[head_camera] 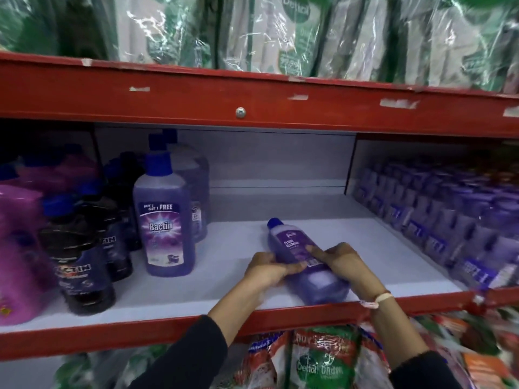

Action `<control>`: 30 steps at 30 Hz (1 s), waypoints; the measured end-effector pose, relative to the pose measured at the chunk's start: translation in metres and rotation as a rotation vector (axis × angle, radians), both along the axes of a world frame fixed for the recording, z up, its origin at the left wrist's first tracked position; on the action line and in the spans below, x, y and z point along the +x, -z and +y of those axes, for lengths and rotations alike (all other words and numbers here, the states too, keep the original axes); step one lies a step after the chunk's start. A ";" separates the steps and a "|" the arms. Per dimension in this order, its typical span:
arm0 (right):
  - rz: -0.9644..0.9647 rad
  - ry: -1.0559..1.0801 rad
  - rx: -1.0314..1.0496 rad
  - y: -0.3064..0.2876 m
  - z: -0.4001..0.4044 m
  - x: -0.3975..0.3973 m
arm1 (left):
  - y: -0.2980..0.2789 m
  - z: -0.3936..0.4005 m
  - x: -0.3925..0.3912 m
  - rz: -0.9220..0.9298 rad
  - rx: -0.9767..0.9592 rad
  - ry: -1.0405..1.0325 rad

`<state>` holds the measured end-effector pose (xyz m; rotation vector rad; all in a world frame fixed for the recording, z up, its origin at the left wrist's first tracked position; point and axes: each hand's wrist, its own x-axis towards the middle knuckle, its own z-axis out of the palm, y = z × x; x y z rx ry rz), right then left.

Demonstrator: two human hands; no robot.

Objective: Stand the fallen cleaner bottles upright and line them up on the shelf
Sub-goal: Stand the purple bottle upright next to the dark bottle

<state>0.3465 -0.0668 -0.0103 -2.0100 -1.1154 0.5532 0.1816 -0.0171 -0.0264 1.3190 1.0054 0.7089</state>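
A purple floor-cleaner bottle (pixel 292 245) with a blue cap lies on its side on the white shelf (pixel 213 287), cap pointing to the back. My left hand (pixel 266 269) grips its left flank and my right hand (pixel 341 262) grips its right flank and label. Two upright purple Bactin bottles (pixel 165 220) stand one behind the other to the left, apart from my hands.
Dark bottles (pixel 81 262) and pink packs (pixel 16 248) fill the shelf's left end. Rows of purple bottles (pixel 438 214) crowd the right end. A red shelf beam (pixel 252 102) runs overhead. Wrapped packs hang below the red front edge (pixel 140 332).
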 end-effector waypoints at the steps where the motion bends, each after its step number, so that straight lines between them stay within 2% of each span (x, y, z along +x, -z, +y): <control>1: 0.035 -0.011 0.015 0.002 0.000 -0.002 | -0.002 -0.001 -0.003 -0.049 -0.026 0.000; 5: 0.159 -0.033 0.128 0.002 -0.004 -0.014 | -0.005 -0.012 -0.020 -0.178 0.024 0.002; 8: 0.282 -0.095 0.218 -0.006 -0.016 -0.034 | -0.012 -0.020 -0.045 -0.206 0.244 -0.044; 11: 0.362 -0.153 0.328 -0.014 -0.023 -0.070 | -0.023 -0.016 -0.080 -0.158 0.428 -0.022; 15: 0.349 -0.206 0.454 -0.018 -0.021 -0.115 | -0.030 -0.022 -0.124 -0.214 0.495 0.000; 18: 0.334 -0.236 0.509 -0.014 -0.014 -0.148 | -0.028 -0.024 -0.156 -0.254 0.537 -0.073; 25: 0.302 -0.277 0.609 0.005 0.005 -0.222 | -0.024 -0.025 -0.226 -0.164 0.718 -0.249; 30: 0.234 -0.315 0.621 0.003 0.012 -0.246 | -0.017 -0.023 -0.241 -0.137 0.743 -0.329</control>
